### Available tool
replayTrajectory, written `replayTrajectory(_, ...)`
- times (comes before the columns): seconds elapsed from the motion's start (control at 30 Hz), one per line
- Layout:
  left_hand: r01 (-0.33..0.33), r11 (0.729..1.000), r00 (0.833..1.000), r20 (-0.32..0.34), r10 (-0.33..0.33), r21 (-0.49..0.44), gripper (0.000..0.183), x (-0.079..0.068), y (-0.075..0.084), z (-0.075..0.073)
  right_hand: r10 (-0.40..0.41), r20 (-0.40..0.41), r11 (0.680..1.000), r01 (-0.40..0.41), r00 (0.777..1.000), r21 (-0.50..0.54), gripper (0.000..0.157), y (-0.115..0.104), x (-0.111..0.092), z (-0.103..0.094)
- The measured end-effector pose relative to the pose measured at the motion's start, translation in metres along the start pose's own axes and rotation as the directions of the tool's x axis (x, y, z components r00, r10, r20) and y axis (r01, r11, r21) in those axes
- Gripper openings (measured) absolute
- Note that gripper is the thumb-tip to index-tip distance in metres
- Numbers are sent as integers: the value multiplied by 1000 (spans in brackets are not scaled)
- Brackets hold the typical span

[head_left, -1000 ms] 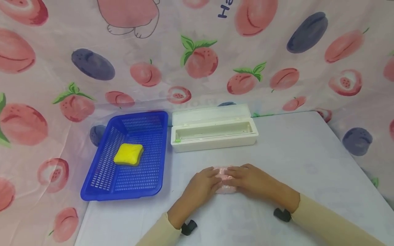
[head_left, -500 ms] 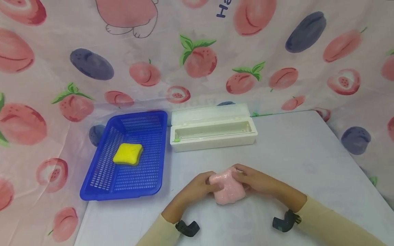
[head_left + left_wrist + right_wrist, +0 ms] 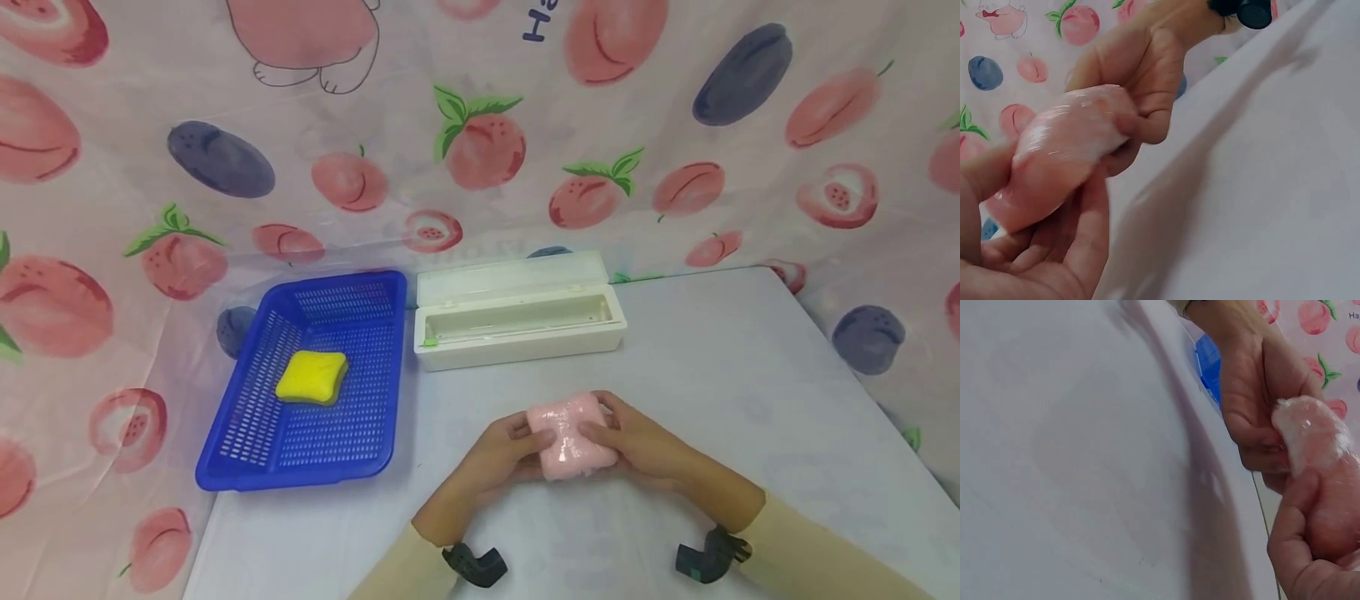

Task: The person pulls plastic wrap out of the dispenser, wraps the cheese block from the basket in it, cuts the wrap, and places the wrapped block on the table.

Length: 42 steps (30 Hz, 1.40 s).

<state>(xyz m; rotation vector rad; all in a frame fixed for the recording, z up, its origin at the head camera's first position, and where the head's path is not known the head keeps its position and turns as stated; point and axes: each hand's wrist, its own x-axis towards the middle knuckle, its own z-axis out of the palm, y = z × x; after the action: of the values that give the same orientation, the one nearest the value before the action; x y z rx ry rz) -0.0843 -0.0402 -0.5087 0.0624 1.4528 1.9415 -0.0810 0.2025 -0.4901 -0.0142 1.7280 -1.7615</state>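
Steadily, then: the desk (image 3: pixel 720 358) spreads under and around the white box (image 3: pixel 525 345), whose lid (image 3: pixel 513 281) is tipped back. Just left of that box sits the blue basket (image 3: pixel 352 433). On the near side of the box, your left hand (image 3: pixel 495 454) and right hand (image 3: pixel 641 437) both hold the wrapped pink block (image 3: pixel 567 429), one at each end, raised above the desk. Left of the box, inside the basket, lies the yellow sponge (image 3: pixel 312 377). The step seems to be handling the block between both hands, so share its weight evenly. It looks soft and may dent; support it from beneath and let your thumbs (image 3: pixel 596 433) press only lightly. The glossy film (image 3: pixel 1047 131) could slip or tear, so avoid dragging across it.
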Motion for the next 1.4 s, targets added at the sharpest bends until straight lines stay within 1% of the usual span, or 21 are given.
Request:
replayTrajectory(0.1, -17, 999, 999, -41, 15, -30, 51, 10, 2, 10, 17, -82, 999, -14, 996, 36, 74, -4, -4, -4)
replayTrajectory(0.2, -41, 997, 997, -61, 37, -66, 51, 25, 6, 24, -10, -175, 1000, 13, 984, 18, 70, -12, -10, -16)
replayTrajectory(0.3, -72, 991, 993, -96, 62, -109, 46, 46, 8, 42, -52, -262, 999, 45, 964, -30, 68, -19, -18, -37)
replayTrajectory(0.4, -113, 986, 979, -182, 89, -124, 39, 74, 6, 63, -93, -332, 993, 65, 939, -95, 72, -20, -22, -64)
replayTrajectory(0.47, -140, 986, 961, -254, 113, -92, 36, 93, 4, 79, -116, -373, 985, 60, 920, -159, 76, -18, -23, -82)
replayTrajectory(0.53, -140, 990, 942, -312, 127, -19, 36, 112, 0, 95, -130, -401, 973, 39, 907, -228, 80, -15, -23, -100)
replayTrajectory(0.6, -106, 990, 923, -360, 132, 89, 37, 127, -4, 109, -139, -417, 947, -2, 898, -320, 82, -11, -24, -115)
replayTrajectory(0.67, -45, 973, 906, -400, 135, 227, 39, 137, -8, 120, -137, -427, 910, -56, 894, -410, 83, -8, -25, -127)
replayTrajectory(0.73, 7, 933, 890, -427, 158, 359, 41, 144, -9, 130, -145, -442, 871, -97, 885, -481, 84, -5, -27, -136)
replayTrajectory(0.8, 35, 876, 875, -439, 206, 482, 40, 149, -8, 138, -162, -473, 843, -128, 866, -523, 86, -4, -29, -143)
replayTrajectory(0.83, 31, 849, 868, -435, 239, 528, 39, 151, -7, 142, -175, -492, 829, -142, 853, -541, 85, -4, -30, -145)
replayTrajectory(0.9, 21, 788, 861, -411, 298, 615, 26, 154, -4, 147, -198, -527, 812, -164, 826, -561, 84, -3, -31, -149)
replayTrajectory(0.93, 18, 761, 858, -400, 321, 648, 19, 155, -3, 149, -204, -543, 806, -176, 814, -566, 83, -3, -30, -150)
replayTrajectory(1.0, 20, 716, 856, -382, 348, 698, 10, 155, -2, 151, -212, -565, 773, -217, 797, -596, 80, -4, -30, -153)
replayTrajectory(1.07, 17, 680, 859, -359, 365, 733, 15, 155, -2, 151, -215, -568, 738, -248, 794, -627, 76, -3, -30, -155)
replayTrajectory(1.1, 13, 673, 860, -351, 369, 740, 15, 156, -3, 150, -210, -568, 729, -260, 796, -634, 76, -2, -29, -156)
replayTrajectory(1.17, 7, 631, 862, -325, 390, 776, 15, 156, -5, 148, -193, -560, 721, -271, 806, -638, 75, -1, -28, -158)
replayTrajectory(1.23, 8, 573, 864, -294, 409, 820, 16, 157, -7, 147, -158, -559, 731, -284, 814, -620, 77, 0, -27, -161)
replayTrajectory(1.33, 25, 480, 868, -258, 425, 877, 22, 159, -9, 146, -102, -568, 753, -309, 817, -581, 81, -1, -27, -163)
replayTrajectory(1.37, 33, 458, 871, -251, 423, 888, 24, 159, -8, 146, -91, -571, 757, -316, 816, -572, 82, -1, -27, -164)
replayTrajectory(1.4, 39, 446, 873, -247, 419, 894, 27, 159, -8, 147, -87, -576, 755, -323, 813, -570, 82, -1, -28, -164)
